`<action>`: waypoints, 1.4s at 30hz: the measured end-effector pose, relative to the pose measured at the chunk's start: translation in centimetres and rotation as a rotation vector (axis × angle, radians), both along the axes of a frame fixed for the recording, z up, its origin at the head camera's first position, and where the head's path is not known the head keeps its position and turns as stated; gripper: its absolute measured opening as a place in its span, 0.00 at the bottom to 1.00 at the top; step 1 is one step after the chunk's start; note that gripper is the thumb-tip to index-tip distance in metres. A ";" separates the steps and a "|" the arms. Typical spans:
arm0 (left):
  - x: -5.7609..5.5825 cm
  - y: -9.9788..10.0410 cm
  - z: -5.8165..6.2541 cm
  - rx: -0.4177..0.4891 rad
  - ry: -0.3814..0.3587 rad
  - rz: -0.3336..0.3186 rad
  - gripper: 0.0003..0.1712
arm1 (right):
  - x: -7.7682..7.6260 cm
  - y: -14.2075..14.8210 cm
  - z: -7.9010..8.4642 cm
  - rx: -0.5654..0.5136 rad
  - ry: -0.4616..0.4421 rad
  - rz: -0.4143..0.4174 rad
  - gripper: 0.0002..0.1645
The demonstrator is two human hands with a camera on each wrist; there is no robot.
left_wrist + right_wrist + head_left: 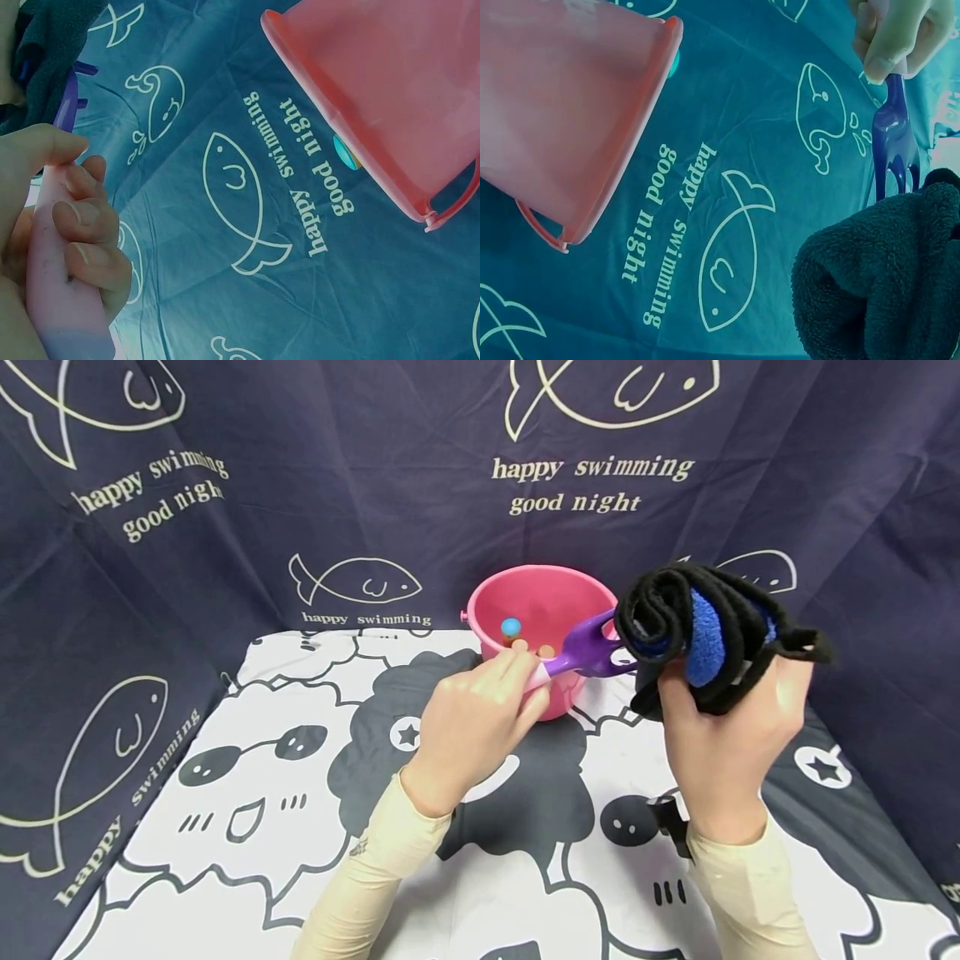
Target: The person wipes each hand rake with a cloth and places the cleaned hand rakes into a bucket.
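Observation:
My left hand (472, 727) grips the pale handle of a purple toy sand fork (588, 647), fingers wrapped round it in the left wrist view. The fork's tines point right and meet a rolled black cloth with a blue fuzzy side (707, 639). That cloth is held up by my right hand (731, 747), its fingers partly hidden behind the folds. In the right wrist view the tine tips of the fork (895, 142) disappear behind the dark cloth (870, 277). Behind both hands stands a pink bucket (551, 589), partly covered by the left hand and fork.
Inside the bucket show a blue rounded end (510, 627) and two tan rounded ends (546, 652); what they belong to is hidden. A sheep-print sheet (247, 777) covers the surface. Dark fish-print fabric (390, 485) rises behind and at both sides.

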State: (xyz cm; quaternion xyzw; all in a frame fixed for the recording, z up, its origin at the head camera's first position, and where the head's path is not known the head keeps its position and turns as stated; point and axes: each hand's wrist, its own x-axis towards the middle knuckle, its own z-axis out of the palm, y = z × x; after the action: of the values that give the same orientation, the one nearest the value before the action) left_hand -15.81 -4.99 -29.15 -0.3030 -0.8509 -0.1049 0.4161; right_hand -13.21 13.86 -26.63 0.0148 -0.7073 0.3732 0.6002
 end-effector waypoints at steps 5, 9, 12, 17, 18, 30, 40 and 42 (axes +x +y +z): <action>-0.1 0.0 -0.2 -0.002 0.001 0.001 0.12 | 0.1 0.0 0.2 -0.015 -0.010 0.006 0.26; -0.1 0.0 -0.2 0.002 0.004 0.002 0.12 | 0.2 0.0 0.4 -0.047 -0.020 0.010 0.27; -0.1 0.0 -0.2 0.005 0.004 0.003 0.13 | 0.2 0.1 0.5 -0.074 -0.021 0.016 0.28; -0.2 0.0 -0.2 0.002 -0.004 0.002 0.13 | 0.0 0.4 0.6 -0.096 -0.025 0.008 0.28; -0.1 0.0 -0.1 0.002 -0.007 0.002 0.13 | 0.0 0.5 0.6 -0.094 -0.027 0.007 0.28; -0.2 0.0 -0.2 0.002 -0.021 -0.004 0.13 | -0.4 1.2 0.9 -0.057 0.005 0.036 0.28; -0.1 -0.1 -0.1 0.016 -0.057 -0.010 0.13 | -0.3 1.2 1.1 -0.066 0.020 0.039 0.26; -0.1 0.0 -0.1 0.018 -0.057 -0.009 0.13 | -0.3 1.2 1.1 -0.066 0.023 0.036 0.26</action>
State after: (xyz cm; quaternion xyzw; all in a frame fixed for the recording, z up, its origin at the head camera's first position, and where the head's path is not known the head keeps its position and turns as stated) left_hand -15.93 -5.03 -29.22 -0.3000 -0.8601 -0.1229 0.3939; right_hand -13.49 15.08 -25.54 0.0119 -0.6872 0.4067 0.6018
